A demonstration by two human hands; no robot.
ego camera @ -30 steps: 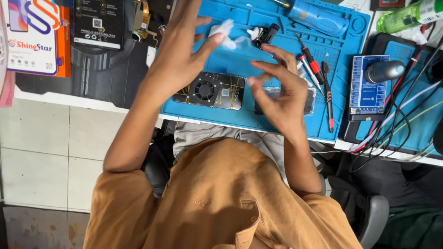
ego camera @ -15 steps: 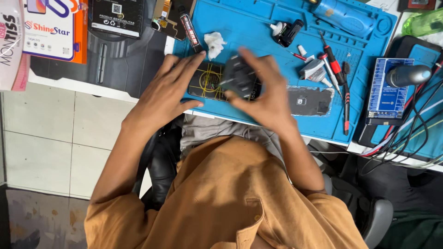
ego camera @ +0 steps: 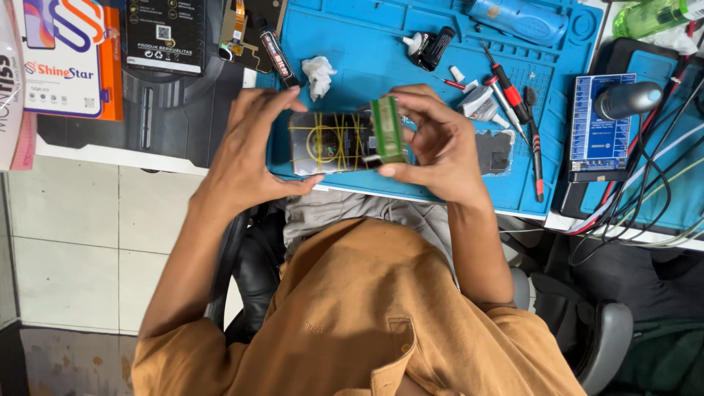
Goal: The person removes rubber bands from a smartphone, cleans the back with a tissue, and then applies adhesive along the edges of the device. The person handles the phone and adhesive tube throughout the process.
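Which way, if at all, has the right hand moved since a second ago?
Yes, leftward. The right hand was over the grey phone part on the blue mat; now it is left of it, pinching a green block at the phone.

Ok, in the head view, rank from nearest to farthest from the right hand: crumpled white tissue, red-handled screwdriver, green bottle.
From the right hand:
1. Red-handled screwdriver, on the blue mat, just beyond the hand.
2. Crumpled white tissue, mid-mat, nearer the left hand.
3. Green bottle, at the far corner.

left hand [ego camera: 246,150] cupped, right hand [ego camera: 433,143] pinching
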